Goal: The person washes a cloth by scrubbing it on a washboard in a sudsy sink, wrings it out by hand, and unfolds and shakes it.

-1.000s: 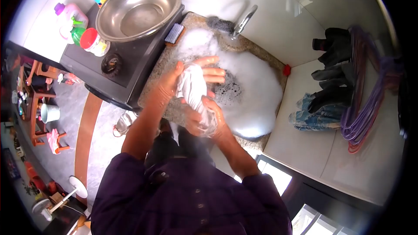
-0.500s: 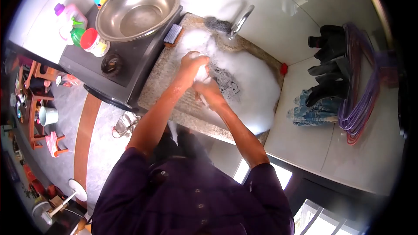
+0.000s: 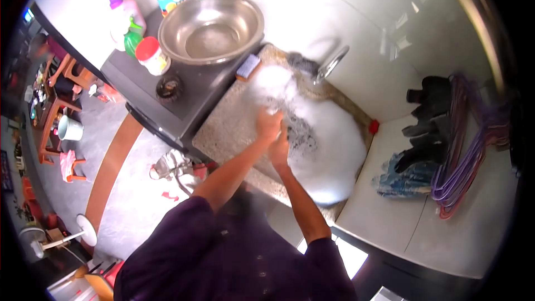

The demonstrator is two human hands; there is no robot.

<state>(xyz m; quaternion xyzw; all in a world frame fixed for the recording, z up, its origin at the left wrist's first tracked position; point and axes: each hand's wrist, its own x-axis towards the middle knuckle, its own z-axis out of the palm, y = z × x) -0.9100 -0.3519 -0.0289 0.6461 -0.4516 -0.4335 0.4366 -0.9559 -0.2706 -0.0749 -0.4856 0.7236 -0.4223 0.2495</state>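
My left hand is closed over the upper left part of the stone sink, beside white foam. Touching it just below and to the right, my right hand is closed too. Both are wrapped round the white cloth, which is bunched up and almost wholly hidden by the fingers. Some blur lies over the left fingers. A patch of dark water shows through the foam right of the hands.
A brush lies on the sink's edge, near a metal basin on a dark counter. The tap is behind the sink. Dark garments and purple hangers lie on the right ledge. Bottles and a red-lidded jar stand left.
The cloth was spread between my open-fingered hands, then bunched up; now both hands are closed round it, lower over the sink. The view has shifted, so the sink and basin appear lower and further right.
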